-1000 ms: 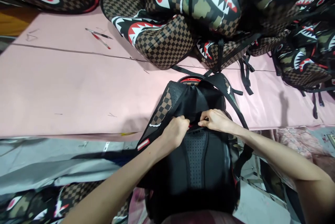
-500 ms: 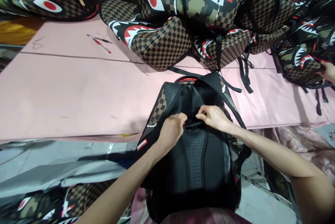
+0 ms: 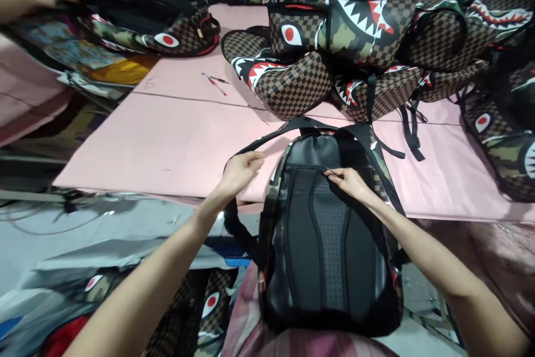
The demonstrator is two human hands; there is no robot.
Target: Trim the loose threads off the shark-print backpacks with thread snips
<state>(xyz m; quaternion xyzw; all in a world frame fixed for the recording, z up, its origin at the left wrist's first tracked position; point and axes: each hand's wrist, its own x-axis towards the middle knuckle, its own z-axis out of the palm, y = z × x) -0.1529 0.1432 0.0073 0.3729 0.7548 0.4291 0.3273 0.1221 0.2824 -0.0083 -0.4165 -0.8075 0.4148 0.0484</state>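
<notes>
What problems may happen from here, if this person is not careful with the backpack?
The backpack leans across the edge of the pink table above the lap, so it might slide down. Its strap, looping out by the left hand, could perhaps catch on something. Behind, the bags are piled on one another and may topple if bumped.

Faint sheen on backpack [image 3: 330, 240], blur toward frame edges.
</notes>
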